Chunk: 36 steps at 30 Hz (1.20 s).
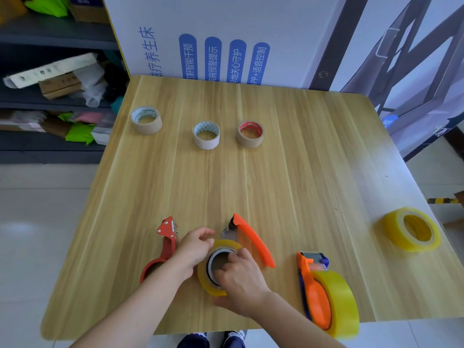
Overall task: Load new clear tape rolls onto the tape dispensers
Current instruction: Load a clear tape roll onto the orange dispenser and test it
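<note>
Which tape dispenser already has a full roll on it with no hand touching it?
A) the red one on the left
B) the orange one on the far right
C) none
B: the right orange dispenser carries a full clear tape roll, untouched; the red dispenser looks empty; the left hand and right hand hold the middle roll.

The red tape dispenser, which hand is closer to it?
Left. The left hand is right beside the red tape dispenser, holding the clear tape roll. The right hand is on the roll's far side.
</note>
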Available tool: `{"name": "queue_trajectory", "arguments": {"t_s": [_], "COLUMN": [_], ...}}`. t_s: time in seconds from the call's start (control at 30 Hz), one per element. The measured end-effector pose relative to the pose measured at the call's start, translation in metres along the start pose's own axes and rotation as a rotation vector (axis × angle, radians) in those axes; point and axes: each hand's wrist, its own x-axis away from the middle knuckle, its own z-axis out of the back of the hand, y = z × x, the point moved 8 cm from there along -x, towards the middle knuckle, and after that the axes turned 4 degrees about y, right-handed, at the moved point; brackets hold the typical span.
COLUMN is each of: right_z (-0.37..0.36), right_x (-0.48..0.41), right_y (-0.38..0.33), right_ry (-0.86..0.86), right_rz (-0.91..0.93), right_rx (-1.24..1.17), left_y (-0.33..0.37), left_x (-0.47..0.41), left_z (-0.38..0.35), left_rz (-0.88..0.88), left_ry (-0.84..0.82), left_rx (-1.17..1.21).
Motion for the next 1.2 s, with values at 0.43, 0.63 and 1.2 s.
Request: {"name": "queue_trajectory", "arguments": {"t_s": [0.43, 0.63, 1.2], "right_z": [0.123, 0.173, 0.284], "right_x": [-0.006, -0.009, -0.002], "right_y": [0.045, 0.041, 0.020], "right_ry": [0.232, 0.337, 0.589], "right_rz": [-0.353, -0.297, -0.089], "right_rx": [-1.395, -1.491, -1.586], "left_y": [0.046, 0.129, 0.233], "left_x": [0.038, 0.086, 0.192], "left_z": [0.009, 0.035, 0.121], "left_rz": [0.114, -0.200, -0.977], "left_ry": [-0.443, -0.558, -0.225], "left_rx": [0.802, 0.957, 0.923]}}
